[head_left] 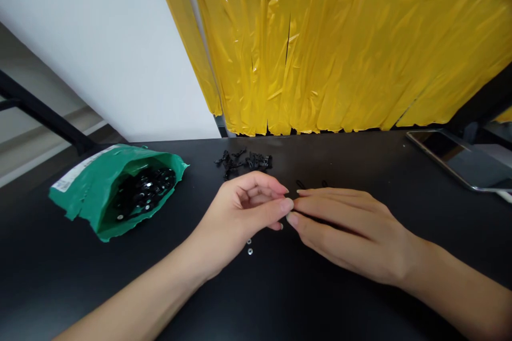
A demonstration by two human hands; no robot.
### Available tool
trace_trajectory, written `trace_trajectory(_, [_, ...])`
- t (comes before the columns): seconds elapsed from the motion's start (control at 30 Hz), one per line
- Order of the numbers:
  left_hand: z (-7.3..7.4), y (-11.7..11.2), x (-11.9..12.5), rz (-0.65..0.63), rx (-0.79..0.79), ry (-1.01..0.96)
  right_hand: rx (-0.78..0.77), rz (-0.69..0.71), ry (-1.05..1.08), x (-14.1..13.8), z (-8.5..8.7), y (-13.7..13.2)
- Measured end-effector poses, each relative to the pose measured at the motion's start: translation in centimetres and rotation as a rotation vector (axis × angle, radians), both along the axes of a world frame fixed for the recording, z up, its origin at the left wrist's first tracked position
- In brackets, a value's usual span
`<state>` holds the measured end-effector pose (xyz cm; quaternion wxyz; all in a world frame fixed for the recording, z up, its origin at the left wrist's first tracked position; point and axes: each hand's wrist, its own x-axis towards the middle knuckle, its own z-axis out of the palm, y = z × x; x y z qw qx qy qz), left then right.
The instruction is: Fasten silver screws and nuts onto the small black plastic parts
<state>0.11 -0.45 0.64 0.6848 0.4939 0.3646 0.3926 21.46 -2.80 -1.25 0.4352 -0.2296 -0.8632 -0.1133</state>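
Over the middle of the black table, my left hand and my right hand meet at the fingertips. Both are pinched closed, and whatever sits between the fingertips is hidden or too small to name. Just below my left hand lie small silver ring-shaped pieces, one partly covered by the hand. Behind it is a pile of small black parts. Thin black loops lie on the table beyond my right fingers, partly covered.
An open green plastic bag full of small black and silver pieces lies at the left. A phone-like device with a white cable rests at the far right of the table. Yellow plastic sheeting hangs behind.
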Motion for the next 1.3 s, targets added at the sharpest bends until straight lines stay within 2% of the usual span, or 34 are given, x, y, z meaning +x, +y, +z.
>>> trace_trajectory(0.2, [0.3, -0.2, 0.0, 0.016, -0.056, 0.054, 0.036, 0.014, -0.02, -0.1, 0.1, -0.2])
trace_trajectory(0.43, [0.4, -0.1, -0.2, 0.023, 0.002, 0.072, 0.001, 0.021, -0.026, 0.5, -0.5, 0.1])
trace_trajectory(0.57, [0.1, 0.5, -0.6, 0.015, 0.198, 0.258, -0.068, 0.014, -0.095, 1.1, -0.7, 0.7])
trace_trajectory(0.7, [-0.7, 1.6, -1.0, -0.104, 0.352, 0.48, -0.196, -0.023, -0.211, 0.9, -1.4, 1.3])
trace_trajectory(0.8, [-1.1, 2.2, -1.3, -0.173, 0.448, 0.59, -0.33, -0.057, -0.217, 0.7, -2.3, 1.5])
trace_trajectory(0.93, [-1.1, 2.4, -1.6, -0.257, 0.606, 0.739, -0.406, -0.04, -0.201, 0.5, -3.0, 1.6])
trace_trajectory(1.1, [-1.2, 2.3, -1.8, -0.314, 0.816, 0.839, -0.56, -0.021, -0.173, 0.3, -2.6, 1.6])
trace_trajectory(1.2, [-1.4, 2.4, -1.8, -0.325, 0.922, 0.887, -0.699, -0.104, -0.117, 0.2, -2.3, 1.5])
trace_trajectory(1.3, [-1.4, 2.4, -1.9, -0.346, 0.971, 0.918, -0.747, -0.181, -0.102, 0.1, -2.3, 1.5])
